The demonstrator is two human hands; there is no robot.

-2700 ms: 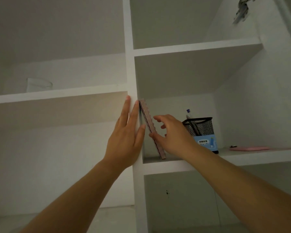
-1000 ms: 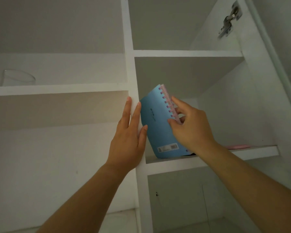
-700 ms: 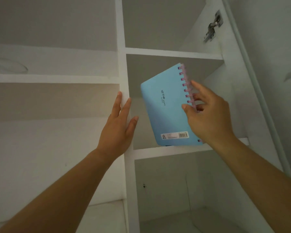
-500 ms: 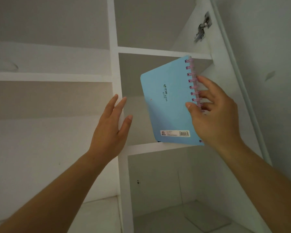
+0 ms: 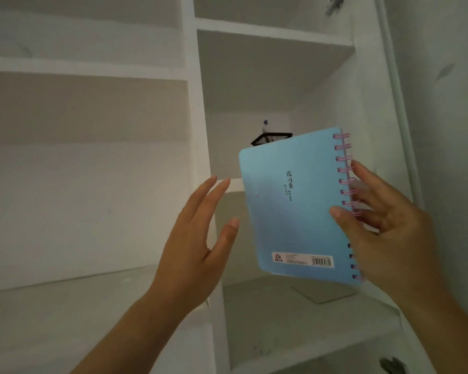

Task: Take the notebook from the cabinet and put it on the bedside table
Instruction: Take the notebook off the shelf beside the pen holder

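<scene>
Hands are working apart: the right hand [image 5: 389,238] is pinching one blue notebook [image 5: 295,206] by its spiral edge, outside the white cabinet [image 5: 197,103]; the left hand [image 5: 192,252] is hovering beside it, empty. Behind, one mesh holder [image 5: 270,139], possibly with a pen [image 5: 265,126], is showing.

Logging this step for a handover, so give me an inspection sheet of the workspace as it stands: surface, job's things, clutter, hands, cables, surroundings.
Surface: white cabinet shelves; bedside table not in view.
Job's things: notebook, blue, spiral-bound, tilted, out in front of the shelves, barcode side toward the camera.
Clutter: black mesh pen holder, partly hidden behind the notebook, with a pen standing in it.
Hands: right hand grips the notebook at its spiral edge; left hand open, apart from the notebook.
Cables: nothing seen.
Surroundings: door hinge at upper right.
</scene>
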